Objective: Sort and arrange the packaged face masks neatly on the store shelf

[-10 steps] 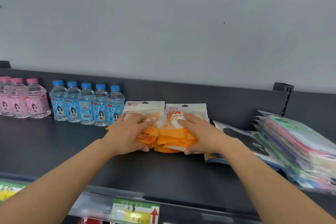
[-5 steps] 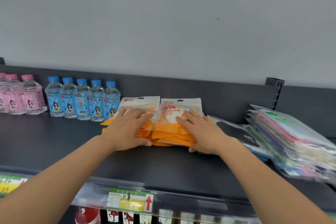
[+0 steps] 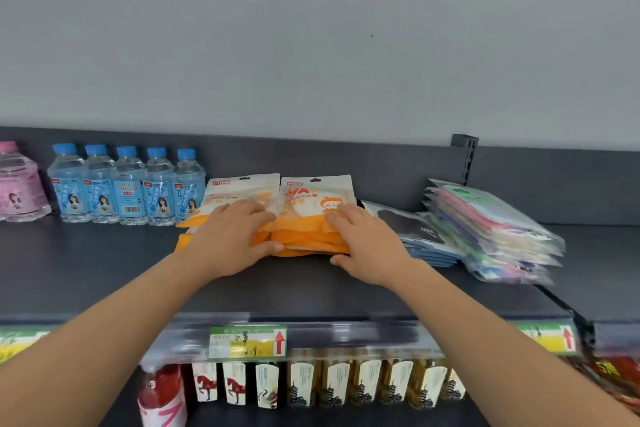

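Orange mask packs, fanned front edges now squared up, left hand and right hand pressing flatter

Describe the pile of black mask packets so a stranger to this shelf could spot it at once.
On the dark top shelf, blue-capped water bottles stand at the left. Right of the orange packets lies a low pile of packets. Its top packet shows a black mask, unlike the taller pastel stack further right.

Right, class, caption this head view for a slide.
Left hand and right hand rest on orange mask packs on a dark shelf, beside water bottles.
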